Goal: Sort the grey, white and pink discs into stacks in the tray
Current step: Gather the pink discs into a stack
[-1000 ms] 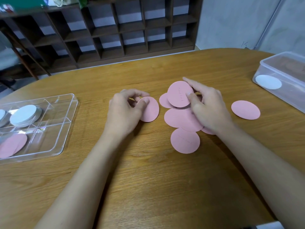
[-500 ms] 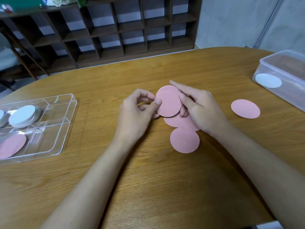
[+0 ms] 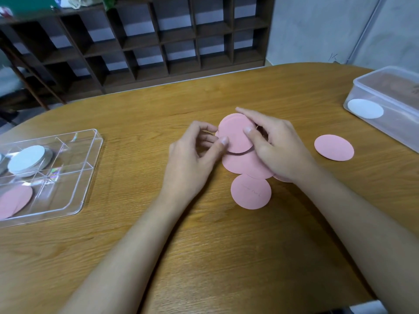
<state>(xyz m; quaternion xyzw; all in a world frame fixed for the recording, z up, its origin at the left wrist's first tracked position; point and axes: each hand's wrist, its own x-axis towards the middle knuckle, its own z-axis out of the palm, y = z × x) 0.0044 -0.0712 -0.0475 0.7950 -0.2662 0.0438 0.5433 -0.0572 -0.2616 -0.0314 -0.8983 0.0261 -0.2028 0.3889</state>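
Note:
Both hands meet at mid-table on a small stack of pink discs (image 3: 235, 134). My left hand (image 3: 192, 159) pinches its left edge with thumb and fingers. My right hand (image 3: 276, 148) grips its right side, thumb on top. More pink discs (image 3: 242, 164) lie flat beneath them, partly hidden by my right hand. One pink disc (image 3: 251, 191) lies nearer me and another pink disc (image 3: 333, 147) lies alone to the right. The clear tray (image 3: 90, 168) at the left holds a white stack (image 3: 27, 161) and pink discs (image 3: 14, 200).
A clear plastic box (image 3: 390, 96) stands at the far right with a white disc (image 3: 365, 108) seen at its near end. A dark wooden shelf unit (image 3: 145, 41) stands behind the table. The wooden table's (image 3: 204, 257) front edge runs along the lower right.
My left hand carried its pink disc right to meet the disc in my right hand. Both hands now hold the discs together as one stack over the pile.

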